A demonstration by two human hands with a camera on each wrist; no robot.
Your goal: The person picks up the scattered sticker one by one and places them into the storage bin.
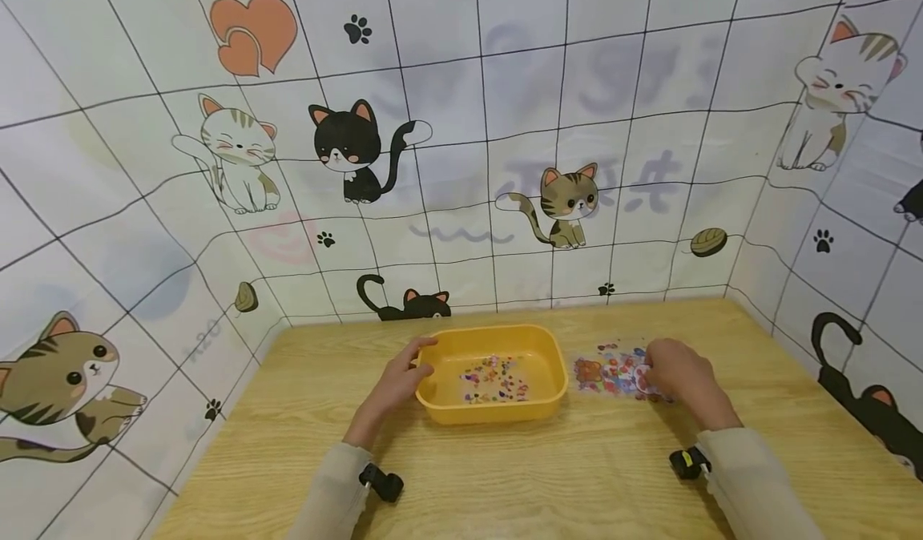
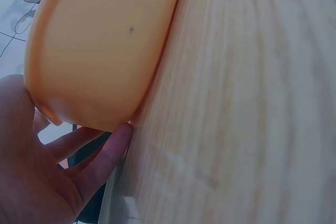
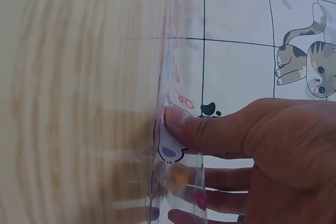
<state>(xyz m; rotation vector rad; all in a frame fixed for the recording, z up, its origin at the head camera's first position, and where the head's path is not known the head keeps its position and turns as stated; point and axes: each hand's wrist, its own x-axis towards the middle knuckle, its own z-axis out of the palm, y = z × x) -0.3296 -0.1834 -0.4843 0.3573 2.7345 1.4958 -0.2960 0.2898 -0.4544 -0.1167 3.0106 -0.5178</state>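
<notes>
A yellow plastic basin (image 1: 493, 418) stands on the wooden table, with many tiny colourful pieces (image 1: 497, 380) scattered over its floor. At its left end my left hand (image 1: 395, 376) grips the rim. The left wrist view shows that hand (image 2: 58, 156) with its fingers around the basin's outer wall (image 2: 105, 51). My right hand (image 1: 681, 372) holds a clear plastic pouch (image 1: 613, 372) with colourful cartoon prints, right of the basin. In the right wrist view, the thumb of that hand (image 3: 236, 145) presses the pouch's front (image 3: 170, 148), and the other fingers show behind the clear plastic.
The light wood tabletop (image 1: 505, 484) runs back to a wall sheet (image 1: 461, 163) with a grid and cartoon cats. Similar side sheets (image 1: 65, 203) stand at left and right. Black wrist cameras (image 1: 382, 484) sit at both sleeves.
</notes>
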